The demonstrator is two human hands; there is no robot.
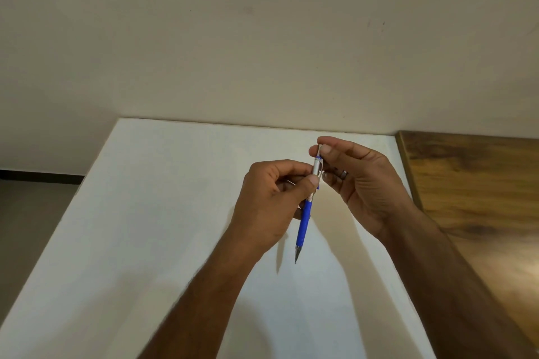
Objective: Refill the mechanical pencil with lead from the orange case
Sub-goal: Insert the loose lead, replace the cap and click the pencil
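1. Blue grip, silver upper barrel: that's the mechanical pencil (306, 207), and it's hanging in the air above the white table (163, 213), nearly upright with the tip pointing down toward the person.

2. Left hand (272, 201) is curling around the middle of the barrel, thumb pressing across the silver part just above the blue grip. Fingers are closed snugly on it, so it's doing the steadying.

3. Right hand (357, 181) is pinching the very top end between thumb and forefinger, right where the cap or eraser would sit. The other fingers are loosely curled behind, one with a ring on. Whether the cap is coming off, going back on, or a lead is being fed in, I honestly can't tell; anything that thin isn't showing up.

4. Orange case isn't anywhere I can see. Nothing is sitting on the visible bit of table, and the wooden surface (472, 183) off to the right looks bare too.

5. My take on doing this bit well: keep the barrel held vertical with the open end up so lead drops straight in, keep the left grip still, and let the right fingertips do only small, straight moves along the pencil's axis. Any sideways wiggle is probably going to snap a lead.
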